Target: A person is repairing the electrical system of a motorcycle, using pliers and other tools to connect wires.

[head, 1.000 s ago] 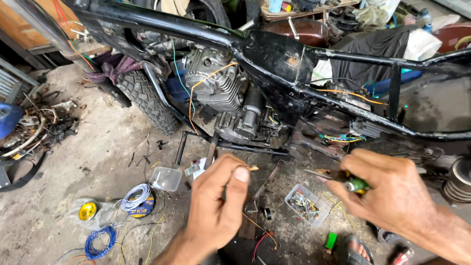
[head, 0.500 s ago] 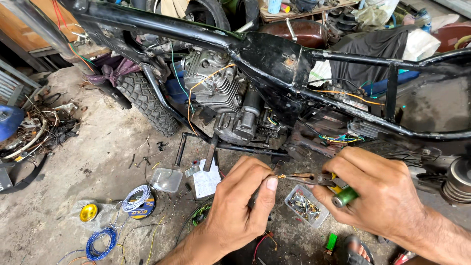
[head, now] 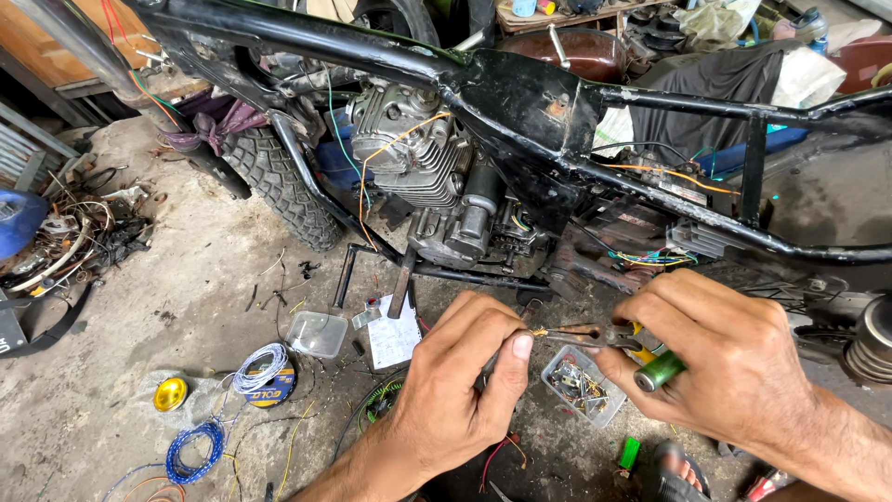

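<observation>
My right hand (head: 720,363) grips green-and-yellow-handled pliers (head: 641,358), their thin jaws pointing left. My left hand (head: 465,381) pinches a small wire end (head: 537,332) between thumb and fingers, right at the tips of the jaws. Both hands hover above a small clear tray of metal connectors (head: 578,383) on the concrete floor. Behind them stands a stripped black motorcycle frame (head: 520,93) with its grey engine (head: 409,149) and loose coloured wires.
On the floor to the left lie an open clear plastic box (head: 316,333), a white paper slip (head: 394,339), a white wire coil on a roll (head: 264,372), a blue wire coil (head: 193,451) and a yellow cap (head: 170,394). A knobby tyre (head: 279,177) sits behind; scrap wires are piled far left.
Both hands have come together: the left hand moved right and up, the pliers' jaws swung left and now meet the wire end held in the left fingers.
</observation>
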